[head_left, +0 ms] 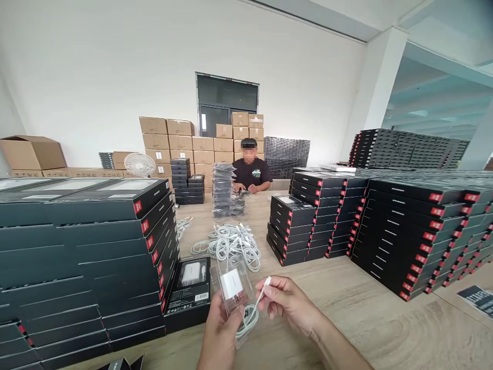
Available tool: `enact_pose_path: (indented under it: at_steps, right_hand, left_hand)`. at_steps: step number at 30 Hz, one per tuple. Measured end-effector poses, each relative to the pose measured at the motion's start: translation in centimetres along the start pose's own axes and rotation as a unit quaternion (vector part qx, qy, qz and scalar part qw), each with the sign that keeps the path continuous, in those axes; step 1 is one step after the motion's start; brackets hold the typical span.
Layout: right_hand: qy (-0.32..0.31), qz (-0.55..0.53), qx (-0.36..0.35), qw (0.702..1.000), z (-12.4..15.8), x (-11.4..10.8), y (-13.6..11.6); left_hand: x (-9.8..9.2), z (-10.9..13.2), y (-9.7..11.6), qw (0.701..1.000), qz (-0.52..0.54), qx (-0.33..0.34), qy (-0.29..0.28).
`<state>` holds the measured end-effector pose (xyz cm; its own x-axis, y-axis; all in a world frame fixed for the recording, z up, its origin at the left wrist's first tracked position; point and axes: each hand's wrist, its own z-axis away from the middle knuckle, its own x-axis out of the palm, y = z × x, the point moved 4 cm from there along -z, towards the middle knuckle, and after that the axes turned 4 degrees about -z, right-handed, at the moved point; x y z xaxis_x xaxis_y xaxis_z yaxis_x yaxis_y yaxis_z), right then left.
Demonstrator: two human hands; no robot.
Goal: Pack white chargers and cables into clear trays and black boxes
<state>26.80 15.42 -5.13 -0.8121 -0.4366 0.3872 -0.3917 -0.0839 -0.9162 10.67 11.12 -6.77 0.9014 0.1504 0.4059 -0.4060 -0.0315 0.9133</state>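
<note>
We log the left hand (222, 325) raised from the bottom edge, the right hand (289, 304) reaching in from lower right, the two near each other but apart. Left: closed on a clear plastic tray (247, 273) bearing a white wall charger (231, 282). Right: thumb and fingers pinching the connector end of a white cable (250, 319), its coil at the tray's near end. Beyond, on the table (319, 290), we note piled cables (234, 244).

Seemingly a packing workshop, given the stacked cartons (203, 156) and black boxes (385, 237).
</note>
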Motion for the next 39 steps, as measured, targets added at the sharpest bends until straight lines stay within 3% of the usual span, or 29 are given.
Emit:
enact_pose_path:
  at_steps: [3,7,12,17,29,36,39]
  right_hand:
    - [-0.026,-0.032,0.025,0.999,0.1,0.6,0.4]
    - [0.002,-0.037,-0.008,0.999,0.1,0.6,0.4]
    - [-0.082,-0.067,0.035,0.994,0.8,1.4,0.5]
    - [-0.125,-0.069,0.080,0.987,1.2,1.7,1.0]
    - [-0.031,-0.009,0.019,0.999,0.5,0.2,0.5]
    - [-0.018,-0.033,0.018,0.999,0.3,0.2,0.8]
    - [-0.050,-0.031,0.034,0.998,0.3,0.5,0.8]
  left_hand:
    - [0.2,0.1,0.4,1.000,-0.017,0.014,-0.005]
    - [0.1,0.1,0.3,1.000,-0.014,0.012,0.001]
    - [-0.2,0.0,0.1,0.999,-0.033,0.023,-0.011]
    - [0.0,-0.4,-0.8,0.999,-0.015,0.025,-0.026]
    - [-0.2,-0.2,-0.2,1.000,0.000,0.014,-0.013]
    - [-0.2,-0.2,-0.3,1.000,0.005,0.009,-0.015]
    - [0.0,-0.1,-0.4,1.000,0.001,0.005,-0.025]
